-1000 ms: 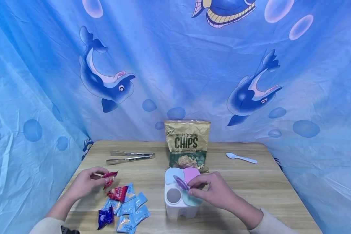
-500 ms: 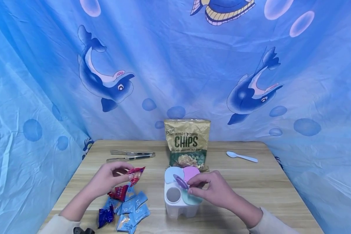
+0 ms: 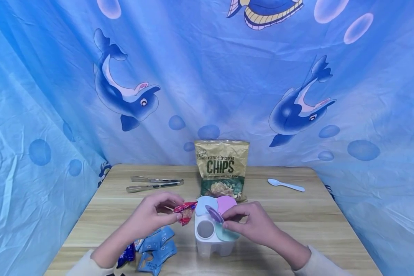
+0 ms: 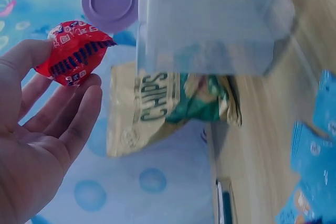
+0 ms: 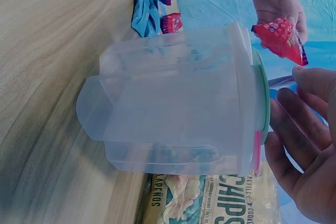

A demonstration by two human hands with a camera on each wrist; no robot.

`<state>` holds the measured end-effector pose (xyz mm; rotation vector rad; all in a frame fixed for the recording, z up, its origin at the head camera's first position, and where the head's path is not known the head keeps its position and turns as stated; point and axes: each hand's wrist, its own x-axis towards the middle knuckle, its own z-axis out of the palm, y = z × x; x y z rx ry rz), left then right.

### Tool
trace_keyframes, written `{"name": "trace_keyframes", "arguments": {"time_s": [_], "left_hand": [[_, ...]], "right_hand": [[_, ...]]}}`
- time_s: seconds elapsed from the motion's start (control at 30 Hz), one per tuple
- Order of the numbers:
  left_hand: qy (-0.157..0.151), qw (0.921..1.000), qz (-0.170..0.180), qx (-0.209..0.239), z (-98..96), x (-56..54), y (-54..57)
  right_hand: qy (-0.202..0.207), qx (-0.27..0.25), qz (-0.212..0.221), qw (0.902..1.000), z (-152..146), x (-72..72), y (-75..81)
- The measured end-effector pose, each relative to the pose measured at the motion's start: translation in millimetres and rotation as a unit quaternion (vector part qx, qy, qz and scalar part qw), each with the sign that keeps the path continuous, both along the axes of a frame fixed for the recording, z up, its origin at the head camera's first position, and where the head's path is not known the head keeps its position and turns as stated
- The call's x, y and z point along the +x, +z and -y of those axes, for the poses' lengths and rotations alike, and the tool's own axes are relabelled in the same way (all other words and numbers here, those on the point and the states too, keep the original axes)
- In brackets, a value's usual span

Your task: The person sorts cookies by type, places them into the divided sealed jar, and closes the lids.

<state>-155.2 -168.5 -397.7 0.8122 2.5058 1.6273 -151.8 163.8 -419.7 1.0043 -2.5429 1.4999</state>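
Observation:
My left hand pinches a red wrapped snack packet just left of the container, above the table. The packet shows dark blue stripes in the left wrist view. My right hand holds up a small purple lid, tilted, between thumb and fingers. Below that lid stands a translucent white container with one round opening uncovered at its front left. Pale blue, pink and mint green lids lie over its other parts.
Several light blue packets and a dark blue packet lie at front left. Behind the container stands a chips bag. Metal tongs lie at back left, a white spoon at back right.
My left hand has carried the red packet rightward from above the packet pile to beside the container. The right hand and the raised purple lid stay about where they were.

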Motion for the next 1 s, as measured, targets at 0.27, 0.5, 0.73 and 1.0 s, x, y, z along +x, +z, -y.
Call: {"name": "trace_keyframes", "arguments": {"time_s": [0.27, 0.5, 0.73, 1.0], "left_hand": [[-0.010, 0.9994, 0.028, 0.019, -25.6, 5.2, -8.3], [-0.014, 0.9992, 0.027, 0.025, -40.5, 9.1, -17.5], [-0.031, 0.9989, -0.033, -0.013, -46.2, 10.1, -28.2], [-0.028, 0.9913, -0.099, -0.083, -48.0, 11.7, -31.1]], "right_hand": [[-0.005, 0.002, 0.002, 1.0000, 0.0, 0.3, -1.0], [-0.004, 0.001, 0.000, 1.0000, 0.8, 0.1, -0.9], [-0.007, 0.007, 0.004, 0.9999, 1.7, 0.3, -0.1], [-0.005, 0.008, 0.002, 1.0000, 3.1, -0.2, -0.6]]}}
